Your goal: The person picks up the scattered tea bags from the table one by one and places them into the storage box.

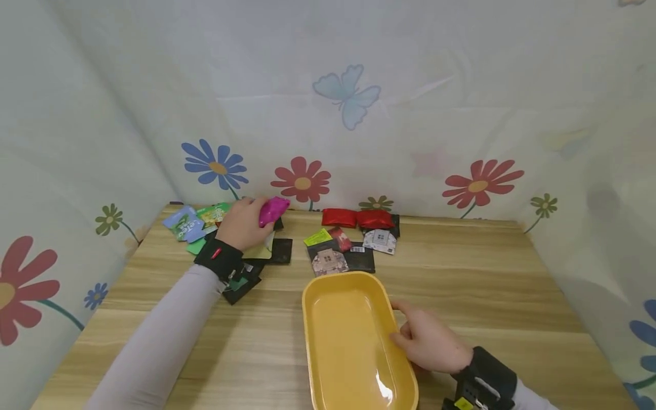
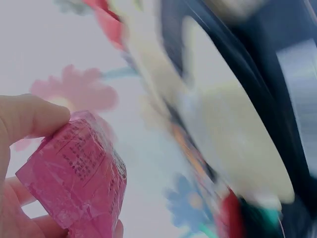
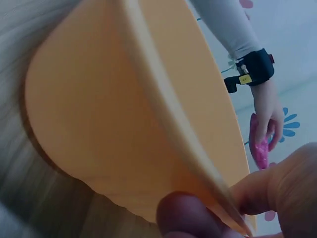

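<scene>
My left hand [image 1: 243, 223] grips a shiny magenta packet [image 1: 274, 211] above the pile of sachets at the back left. In the left wrist view, thumb and fingers hold the crinkled packet [image 2: 74, 173], which bears small dark print. At the front centre a yellow rectangular tray [image 1: 348, 330] lies on the wooden table. The tray's right rim is pinched by my right hand [image 1: 433, 341]. Fingers show on both sides of that rim [image 3: 171, 111] in the right wrist view. Beneath the left hand, part of the pile is hidden.
Around the left hand lie a blue sachet [image 1: 184, 224], a green one [image 1: 212, 215] and several black ones [image 1: 281, 251]. Behind the tray are two red packets [image 1: 339, 217], a white-patterned sachet [image 1: 380, 241] and more dark sachets [image 1: 361, 259]. A flowered curtain [image 1: 389, 171] borders the table.
</scene>
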Available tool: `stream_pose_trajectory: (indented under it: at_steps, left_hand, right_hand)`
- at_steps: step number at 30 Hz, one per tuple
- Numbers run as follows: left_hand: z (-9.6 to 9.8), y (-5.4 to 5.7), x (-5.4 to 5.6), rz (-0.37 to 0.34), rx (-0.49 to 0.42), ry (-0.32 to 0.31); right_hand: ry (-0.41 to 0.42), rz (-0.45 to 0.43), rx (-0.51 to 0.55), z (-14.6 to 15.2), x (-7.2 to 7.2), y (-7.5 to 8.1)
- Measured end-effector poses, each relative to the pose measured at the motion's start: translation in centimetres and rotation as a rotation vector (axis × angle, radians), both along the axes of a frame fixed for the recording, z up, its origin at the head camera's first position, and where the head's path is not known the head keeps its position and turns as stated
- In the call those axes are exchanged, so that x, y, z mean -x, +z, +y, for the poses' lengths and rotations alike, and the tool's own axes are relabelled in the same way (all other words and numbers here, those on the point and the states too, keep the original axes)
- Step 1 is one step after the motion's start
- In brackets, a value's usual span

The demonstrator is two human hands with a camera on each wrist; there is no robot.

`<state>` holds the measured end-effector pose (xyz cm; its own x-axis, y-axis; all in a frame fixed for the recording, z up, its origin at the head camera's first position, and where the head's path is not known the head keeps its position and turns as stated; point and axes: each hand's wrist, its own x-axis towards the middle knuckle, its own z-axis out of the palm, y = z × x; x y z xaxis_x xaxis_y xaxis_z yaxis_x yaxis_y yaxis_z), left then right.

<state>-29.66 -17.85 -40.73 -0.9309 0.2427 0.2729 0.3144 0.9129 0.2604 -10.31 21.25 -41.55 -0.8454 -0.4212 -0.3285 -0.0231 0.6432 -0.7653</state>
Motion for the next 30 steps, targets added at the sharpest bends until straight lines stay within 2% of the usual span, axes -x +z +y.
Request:
stream_pose_trajectory:
  at_steps: [4,7,11,16,20,24,30]
  left_hand:
    - [1.7,1.6,-3.0,-0.004,-0.084,-0.124]
    - [2.9,2.3,-5.3,0.018,-0.114,-0.213]
    - [4.3,2.6,-8.2,0.044,-0.139,-0.348]
    - [5.8,2.2,-10.7,0.032,-0.151,-0.503]
    - [6.7,2.0,-12.0,-0.005,-0.174,-0.584]
    - [7.3,1.7,-12.6,-0.030,-0.152,-0.647]
    - [7.9,1.4,-12.9,-0.092,-0.097,-0.675]
  right_hand:
    - [-0.057,-0.069,0.082,-0.9,0.0,-0.6]
    - [-0.087,-0.092,0.122,-1.5,0.0,-1.1]
    - [-0.088,-0.090,0.157,-1.7,0.1,-1.7]
    - [-0.066,-0.083,0.206,-1.3,0.2,-2.7]
    - [-0.034,-0.085,0.258,-0.9,0.2,-3.4]
    - [0.007,-0.119,0.313,-0.7,0.3,-3.9]
    - [0.040,-0.145,0.351,-0.8,0.6,-4.3]
